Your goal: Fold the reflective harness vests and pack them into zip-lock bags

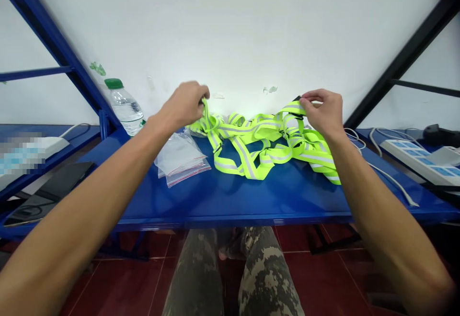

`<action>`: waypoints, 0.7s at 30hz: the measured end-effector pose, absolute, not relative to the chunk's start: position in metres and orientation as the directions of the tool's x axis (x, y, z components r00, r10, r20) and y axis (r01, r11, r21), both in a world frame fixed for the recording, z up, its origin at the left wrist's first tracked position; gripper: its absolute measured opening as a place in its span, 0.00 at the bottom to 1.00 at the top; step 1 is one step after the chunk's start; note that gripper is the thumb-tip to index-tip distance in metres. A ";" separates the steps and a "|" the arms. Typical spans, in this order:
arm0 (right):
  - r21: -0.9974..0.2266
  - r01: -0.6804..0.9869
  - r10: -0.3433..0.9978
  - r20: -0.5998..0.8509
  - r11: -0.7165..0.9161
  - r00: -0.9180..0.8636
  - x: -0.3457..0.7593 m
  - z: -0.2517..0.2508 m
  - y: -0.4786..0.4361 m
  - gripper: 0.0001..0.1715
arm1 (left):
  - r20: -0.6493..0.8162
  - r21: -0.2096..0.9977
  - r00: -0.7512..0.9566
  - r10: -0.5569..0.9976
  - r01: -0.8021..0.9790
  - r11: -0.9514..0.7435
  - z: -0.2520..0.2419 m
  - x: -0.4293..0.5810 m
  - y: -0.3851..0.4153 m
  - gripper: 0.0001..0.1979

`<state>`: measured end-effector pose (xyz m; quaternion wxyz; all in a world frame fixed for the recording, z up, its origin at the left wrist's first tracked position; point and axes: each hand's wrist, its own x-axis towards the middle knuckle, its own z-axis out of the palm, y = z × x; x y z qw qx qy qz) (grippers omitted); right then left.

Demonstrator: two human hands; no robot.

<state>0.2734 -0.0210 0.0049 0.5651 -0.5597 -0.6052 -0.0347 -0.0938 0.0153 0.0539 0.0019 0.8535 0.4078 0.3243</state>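
The left hand (187,103) pinches one end of the tangled neon reflective straps (258,141); the right hand (323,111) pinches another loop. The straps sag between them onto the blue shelf (230,196). Clear plastic bags (181,158) lie below the left hand, a water bottle (125,107) beyond it.

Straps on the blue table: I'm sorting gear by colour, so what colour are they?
Neon yellow-green straps with a grey centre stripe, head view.

A tangle of straps (258,146) is spread midway along the table (230,196). A stack of bags (181,158) is laid just left of it, a bottle (125,107) is stood behind those, and a power strip (419,160) is set far right.
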 end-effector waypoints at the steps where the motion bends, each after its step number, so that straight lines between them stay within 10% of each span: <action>1: -0.513 0.775 0.601 0.768 0.370 0.221 0.271 0.013 -0.024 0.08 | 0.632 0.266 0.430 0.645 0.661 -0.701 0.064 -0.092 0.014 0.11; 6: -0.220 0.863 0.230 0.965 0.455 0.125 0.245 0.061 -0.047 0.15 | 0.925 0.098 0.209 0.318 0.675 -0.731 0.112 -0.087 0.004 0.17; 9: -0.174 0.789 0.061 0.983 0.590 0.172 0.225 0.066 -0.053 0.18 | 0.958 0.240 -0.001 0.286 0.547 -0.802 0.113 -0.084 0.008 0.13; 15: -0.565 0.597 0.498 0.815 0.570 0.296 0.215 0.015 -0.024 0.28 | 0.541 0.841 0.039 0.840 -0.031 -0.540 0.052 -0.075 0.030 0.17; 21: -0.804 0.386 0.797 0.558 0.451 0.231 0.211 -0.029 -0.003 0.28 | 0.114 0.966 0.151 0.982 -0.247 -0.074 -0.008 -0.062 0.040 0.23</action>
